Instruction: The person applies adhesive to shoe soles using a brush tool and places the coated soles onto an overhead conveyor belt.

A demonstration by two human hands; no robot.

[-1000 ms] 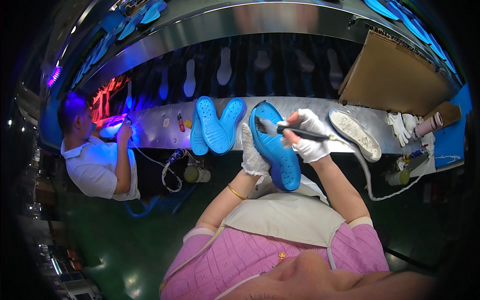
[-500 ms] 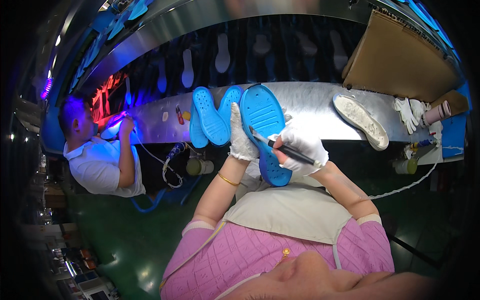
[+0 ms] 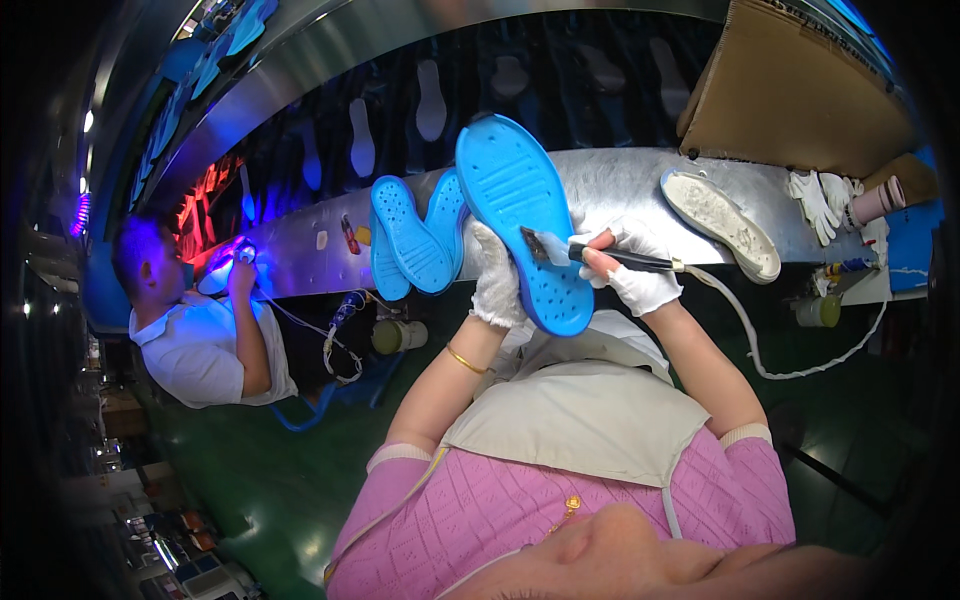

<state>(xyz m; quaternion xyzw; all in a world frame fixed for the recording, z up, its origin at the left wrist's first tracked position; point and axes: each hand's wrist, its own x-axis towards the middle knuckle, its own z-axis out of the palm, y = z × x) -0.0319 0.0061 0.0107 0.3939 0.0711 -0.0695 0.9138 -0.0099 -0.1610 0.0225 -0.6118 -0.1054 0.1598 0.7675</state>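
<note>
My left hand [image 3: 497, 282], in a white glove, grips the left edge of a blue shoe sole [image 3: 512, 185] and holds it tilted up over the bench's front edge. The sole shows raised ribs in its upper part and small holes in its lower part. In my gloved right hand [image 3: 642, 275] is a brush [image 3: 625, 258] with a black handle, its bristles against the middle of the sole. A pale hose [image 3: 745, 335] runs from the handle's end off to the right. Just left of my left hand, several more blue soles [image 3: 410, 240] lie overlapping on the bench.
On the metal bench [image 3: 620, 185] a whitish sole [image 3: 720, 222] rests at the right. Spare white gloves [image 3: 818, 208] and a cardboard box [image 3: 800, 95] are beyond it. Behind runs a dark conveyor [image 3: 460, 75] carrying soles. A co-worker [image 3: 205, 345] sits at the left.
The held sole has swung upward, its top end leaning left. The brush now lies nearly level with its bristles on the sole, and my right hand has turned and shifted right.
</note>
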